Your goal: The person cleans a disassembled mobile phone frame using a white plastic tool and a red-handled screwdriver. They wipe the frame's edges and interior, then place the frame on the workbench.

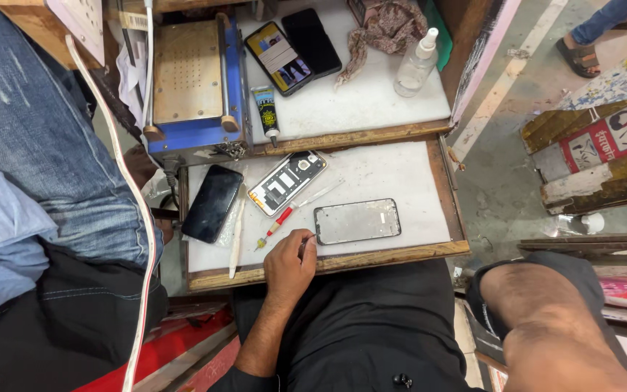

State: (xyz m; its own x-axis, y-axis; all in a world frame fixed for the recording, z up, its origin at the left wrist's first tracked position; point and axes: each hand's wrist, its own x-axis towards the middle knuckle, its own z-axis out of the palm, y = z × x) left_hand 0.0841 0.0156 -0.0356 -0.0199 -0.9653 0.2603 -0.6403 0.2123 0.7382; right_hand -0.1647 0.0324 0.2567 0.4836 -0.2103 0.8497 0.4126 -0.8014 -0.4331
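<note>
My left hand (290,265) rests on the wooden front edge of a white work tray (400,181). It is closed around a thin metal tool (308,243) whose tip touches the left end of a silvery phone frame (357,221) lying flat. To the upper left of the hand lie a red-handled screwdriver (277,221), an opened phone with bare inner parts (287,181), a white plastic pry stick (236,232) and a black phone (212,203). My right hand is out of the picture.
A blue and wood-coloured bench machine (190,80) stands behind the tray. Beside it on a white shelf are a glue tube (266,109), two phones (295,45), a clear spray bottle (415,65) and a cloth (386,25). A person in jeans (45,131) is close on the left; a bare leg (553,327) is at the right.
</note>
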